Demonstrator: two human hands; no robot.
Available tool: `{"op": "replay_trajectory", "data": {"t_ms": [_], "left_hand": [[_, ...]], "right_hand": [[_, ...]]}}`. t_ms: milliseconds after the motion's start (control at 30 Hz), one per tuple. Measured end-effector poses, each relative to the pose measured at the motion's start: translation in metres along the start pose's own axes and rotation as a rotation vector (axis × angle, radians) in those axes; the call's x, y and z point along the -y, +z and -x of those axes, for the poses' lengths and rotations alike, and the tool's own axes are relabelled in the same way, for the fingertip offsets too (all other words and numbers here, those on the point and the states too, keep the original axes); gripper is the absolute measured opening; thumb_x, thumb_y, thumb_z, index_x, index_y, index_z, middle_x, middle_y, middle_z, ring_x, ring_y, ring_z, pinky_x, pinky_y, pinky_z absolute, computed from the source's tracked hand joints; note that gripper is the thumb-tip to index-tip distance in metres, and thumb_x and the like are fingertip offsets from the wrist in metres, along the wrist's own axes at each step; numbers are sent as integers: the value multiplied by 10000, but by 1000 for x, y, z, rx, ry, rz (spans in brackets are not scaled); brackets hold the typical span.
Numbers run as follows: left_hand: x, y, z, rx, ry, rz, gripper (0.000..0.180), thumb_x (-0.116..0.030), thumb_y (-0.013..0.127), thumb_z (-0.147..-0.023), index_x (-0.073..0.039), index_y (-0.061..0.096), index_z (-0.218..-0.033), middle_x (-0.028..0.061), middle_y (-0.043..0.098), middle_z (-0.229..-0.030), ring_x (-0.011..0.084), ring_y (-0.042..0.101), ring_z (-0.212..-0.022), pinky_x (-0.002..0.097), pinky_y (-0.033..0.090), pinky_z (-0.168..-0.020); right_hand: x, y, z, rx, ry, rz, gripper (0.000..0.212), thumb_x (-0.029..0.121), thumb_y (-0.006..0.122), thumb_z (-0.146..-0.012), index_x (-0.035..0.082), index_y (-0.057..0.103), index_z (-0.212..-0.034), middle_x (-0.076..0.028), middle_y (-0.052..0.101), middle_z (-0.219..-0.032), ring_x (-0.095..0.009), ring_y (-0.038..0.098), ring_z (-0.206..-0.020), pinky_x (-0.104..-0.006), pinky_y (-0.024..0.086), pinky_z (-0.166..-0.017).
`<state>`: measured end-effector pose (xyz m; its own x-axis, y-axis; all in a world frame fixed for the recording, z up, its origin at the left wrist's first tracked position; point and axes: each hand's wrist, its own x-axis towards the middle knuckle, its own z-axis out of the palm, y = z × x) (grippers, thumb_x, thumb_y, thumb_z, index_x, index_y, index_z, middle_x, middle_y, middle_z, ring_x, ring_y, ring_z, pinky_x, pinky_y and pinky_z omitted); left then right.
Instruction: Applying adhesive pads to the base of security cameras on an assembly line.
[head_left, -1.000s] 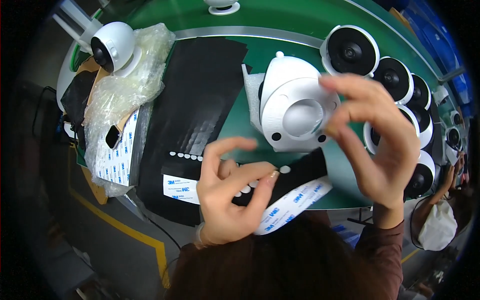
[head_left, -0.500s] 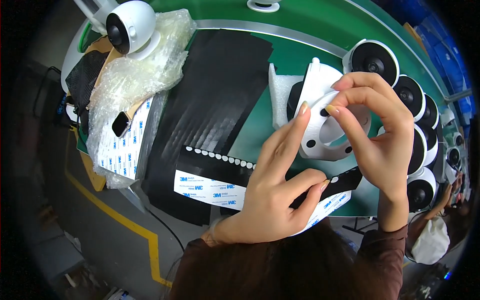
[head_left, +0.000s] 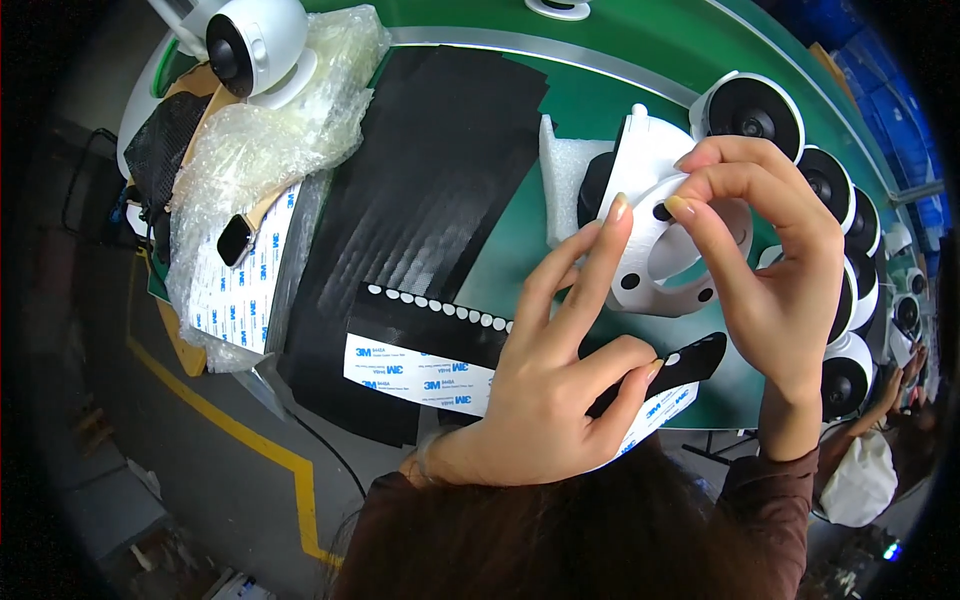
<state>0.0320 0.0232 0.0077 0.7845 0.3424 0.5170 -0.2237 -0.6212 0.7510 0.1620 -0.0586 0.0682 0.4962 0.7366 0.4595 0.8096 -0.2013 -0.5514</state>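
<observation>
A white camera (head_left: 637, 150) lies tipped over on a white foam block (head_left: 568, 185), its open round base facing me. Dark round pads (head_left: 630, 281) dot the rim of that base. At the upper pad my right hand (head_left: 785, 240) is closed, thumb and index fingertip pinched at the pad's edge. Its other fingers are curled beside the rim. My left hand (head_left: 550, 400) reaches its forefinger to the rim near the same pad. Lower down, its thumb and another finger pinch a black strip (head_left: 425, 325) with a row of white round spots and white printed backing paper (head_left: 420, 375).
Several white cameras with black fronts (head_left: 752, 115) line the right side. Black sheets (head_left: 430, 150) cover the middle of the green table (head_left: 500, 270). At left are another white camera (head_left: 262, 45), bubble wrap (head_left: 270, 150) and a smartwatch (head_left: 236, 240). A person (head_left: 895, 420) sits far right.
The whole view has shifted slightly. My right fingertips have drawn a little off the upper pad, so more of it shows. Both hands otherwise keep nearly the same pose.
</observation>
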Motion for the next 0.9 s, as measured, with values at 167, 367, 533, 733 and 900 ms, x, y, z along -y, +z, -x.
{"op": "replay_trajectory", "data": {"t_ms": [167,367,533,733,900], "left_hand": [[1,-1,1,-2,1,2,54,-57,668,-619,-40,655,-669,287,316,-1346,386,387,-1186,398,301,-978],[1,-2,2,-3,1,-7,52,-52,668,-613,-41,648,-659,269,362,-1325,369,396,-1174,397,314,-965],[-7,-7,4,-41,-18,-31,98,-24,665,-581,-45,653,-676,215,462,-1266,334,409,-1162,385,340,-937],[-18,-22,3,31,23,98,124,19,662,-645,-24,632,-758,96,620,-955,260,564,-810,311,456,-671],[-33,-8,0,221,-153,272,126,-49,668,-713,-45,628,-832,87,626,-724,230,594,-575,279,447,-532]], "right_hand": [[-2,1,-1,17,-3,-6,82,-16,644,-705,-22,599,-774,-92,595,-886,-159,557,-822,-242,424,-729],[-2,4,-7,-144,7,18,162,44,685,-711,25,550,-798,-20,595,-810,-105,583,-710,-196,448,-651],[-12,-9,-10,-91,3,-189,165,47,628,-774,1,581,-926,-49,611,-865,-118,610,-819,-203,445,-675],[12,-45,38,205,-74,-148,207,70,707,-643,7,657,-834,-99,639,-748,-188,591,-628,-257,450,-549],[2,-46,60,150,52,-270,46,-5,650,-699,-6,632,-741,-90,628,-689,-163,565,-526,-234,435,-509]]}}
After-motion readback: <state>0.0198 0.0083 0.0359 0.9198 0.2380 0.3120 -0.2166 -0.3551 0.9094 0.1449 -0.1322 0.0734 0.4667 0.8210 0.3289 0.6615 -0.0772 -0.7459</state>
